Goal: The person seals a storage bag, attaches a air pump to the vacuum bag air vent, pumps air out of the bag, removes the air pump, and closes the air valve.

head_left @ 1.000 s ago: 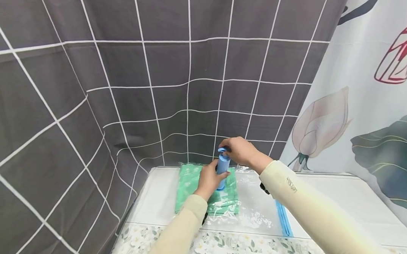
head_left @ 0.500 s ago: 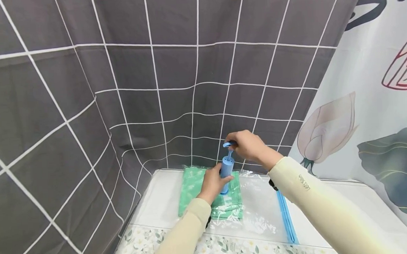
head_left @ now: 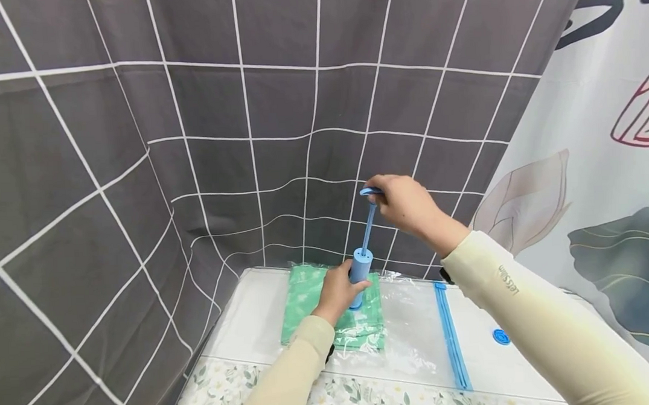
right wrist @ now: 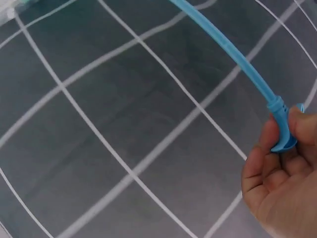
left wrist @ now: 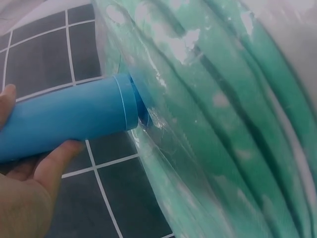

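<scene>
Nearest, we saw a floral-printed surface (head_left: pixel 213 391); beyond it lay a clear bag (head_left: pixel 412 331) with folded green cloth (head_left: pixel 305 294) inside. We noted the left hand (head_left: pixel 338 291) with fingers and thumb curled around the barrel (head_left: pixel 361 263) of a blue pump (left wrist: pixel 74 115), its base against the bag over the green cloth. Higher up, the right hand (head_left: pixel 407 204) gripped the pump's handle (head_left: pixel 369 191), with the rod (head_left: pixel 368 228) extending well out. Behind hung a dark, white-gridded curtain (head_left: pixel 211 102).

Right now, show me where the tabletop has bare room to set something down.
Bare white tabletop lies left of the green bundle, up to the dark curtain; a narrower patch lies between the blue zip strip and blue disc. The middle is crowded: the left hand holds the pump against the bundle, and clear plastic runs to the zip strip.
</scene>
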The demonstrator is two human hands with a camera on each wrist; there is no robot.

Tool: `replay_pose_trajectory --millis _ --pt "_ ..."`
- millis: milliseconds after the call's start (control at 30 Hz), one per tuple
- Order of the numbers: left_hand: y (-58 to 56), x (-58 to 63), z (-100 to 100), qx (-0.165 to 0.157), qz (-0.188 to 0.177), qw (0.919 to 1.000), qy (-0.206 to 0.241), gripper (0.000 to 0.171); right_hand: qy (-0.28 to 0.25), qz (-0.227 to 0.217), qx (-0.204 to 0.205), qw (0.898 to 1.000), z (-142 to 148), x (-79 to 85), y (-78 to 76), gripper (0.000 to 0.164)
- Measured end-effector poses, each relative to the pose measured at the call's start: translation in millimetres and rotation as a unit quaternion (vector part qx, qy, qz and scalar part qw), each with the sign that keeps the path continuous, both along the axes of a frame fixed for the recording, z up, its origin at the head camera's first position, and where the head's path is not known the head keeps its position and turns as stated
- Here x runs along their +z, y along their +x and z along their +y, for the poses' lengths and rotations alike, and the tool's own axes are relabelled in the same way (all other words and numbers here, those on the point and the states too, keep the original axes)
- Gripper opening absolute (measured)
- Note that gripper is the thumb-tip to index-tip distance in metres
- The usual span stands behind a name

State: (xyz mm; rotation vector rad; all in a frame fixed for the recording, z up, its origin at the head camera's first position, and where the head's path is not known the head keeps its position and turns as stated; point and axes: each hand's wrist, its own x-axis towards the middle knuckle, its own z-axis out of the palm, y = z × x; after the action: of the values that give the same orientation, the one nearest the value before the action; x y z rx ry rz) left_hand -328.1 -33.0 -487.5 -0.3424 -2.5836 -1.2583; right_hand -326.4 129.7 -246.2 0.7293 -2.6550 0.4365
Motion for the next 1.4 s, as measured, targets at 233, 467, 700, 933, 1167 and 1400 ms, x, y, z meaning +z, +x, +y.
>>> replay_pose_trajectory --millis 233,467,700,933,1167,1400 --pt "-1.3 5.4 -2 -0.007 -0.020 0.9997 0.010 0.054 0.017 0.006 0.015 1.000 -9 -56.4 0.8 0.024" --pt "0.9 0.0 -1 -0.011 -0.023 0.9996 -0.008 0.052 0.023 -0.021 0.004 0.999 -12 -108.4 1.1 0.024" --pt "4.2 -7.2 2 -0.005 -0.021 0.9997 -0.011 0.049 0.010 -0.032 -0.007 0.999 -10 -120.8 1.4 0.023" --pt "0.6 -4.9 3 -0.001 -0.006 0.9999 -0.009 0.051 -0.013 -0.046 -0.030 0.998 -3 -69.8 0.2 0.026" --pt "-0.3 -1.7 0 -0.001 0.003 0.9999 -0.012 0.051 -0.024 -0.027 -0.046 0.998 3 5.7 3.9 0.027" --pt "-0.2 1.1 1 -0.006 0.007 0.9999 -0.008 0.051 -0.022 0.003 -0.059 0.998 2 16.3 6.0 0.029"
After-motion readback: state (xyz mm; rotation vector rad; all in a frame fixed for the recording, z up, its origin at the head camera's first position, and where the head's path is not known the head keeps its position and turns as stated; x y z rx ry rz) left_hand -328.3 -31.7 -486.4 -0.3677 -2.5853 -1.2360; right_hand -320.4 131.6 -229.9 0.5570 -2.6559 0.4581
